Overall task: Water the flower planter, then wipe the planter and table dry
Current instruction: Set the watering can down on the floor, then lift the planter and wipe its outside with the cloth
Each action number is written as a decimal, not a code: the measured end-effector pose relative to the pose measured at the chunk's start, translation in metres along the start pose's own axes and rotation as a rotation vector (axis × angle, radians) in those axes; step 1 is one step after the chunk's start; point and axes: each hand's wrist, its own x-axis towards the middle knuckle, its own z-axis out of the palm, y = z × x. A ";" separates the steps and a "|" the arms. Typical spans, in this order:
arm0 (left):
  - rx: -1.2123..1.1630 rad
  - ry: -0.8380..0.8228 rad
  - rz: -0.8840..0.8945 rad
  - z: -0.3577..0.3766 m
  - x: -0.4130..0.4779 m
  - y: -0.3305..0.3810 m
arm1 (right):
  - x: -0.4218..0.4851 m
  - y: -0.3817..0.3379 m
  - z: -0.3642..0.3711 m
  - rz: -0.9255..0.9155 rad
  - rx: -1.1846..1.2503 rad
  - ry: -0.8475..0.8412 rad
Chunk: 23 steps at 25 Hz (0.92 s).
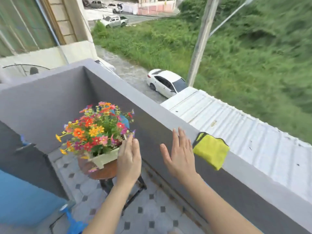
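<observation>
Grey plaster covers the one balcony wall [118, 102], which closes the tiled floor [152, 208] on the far and right sides. One small round bench [101, 173] stands near the corner, carrying one pale planter [106, 157] of mixed flowers [94, 129]. One yellow cloth [211, 151] lies draped over the wall top. Two hands hover with straight fingers, holding nothing: the left hand [129, 159] at the planter's right end, the right hand [179, 156] between planter and cloth.

Slim bare forearms (wrists bare too) meet left hand [129, 159], right hand [179, 157].
</observation>
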 end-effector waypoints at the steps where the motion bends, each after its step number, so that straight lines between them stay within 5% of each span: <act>1: 0.013 -0.057 0.010 0.022 0.003 0.008 | 0.002 0.025 -0.007 0.061 -0.014 0.012; 10: 0.273 -0.509 0.056 0.215 0.034 0.058 | 0.047 0.230 -0.035 0.498 -0.109 -0.147; 15: 0.521 -0.543 0.016 0.287 0.042 0.068 | 0.065 0.274 -0.013 0.546 -0.175 -0.424; 23: 0.493 -0.492 -0.058 0.316 0.030 0.071 | 0.071 0.279 -0.005 0.402 0.109 -0.150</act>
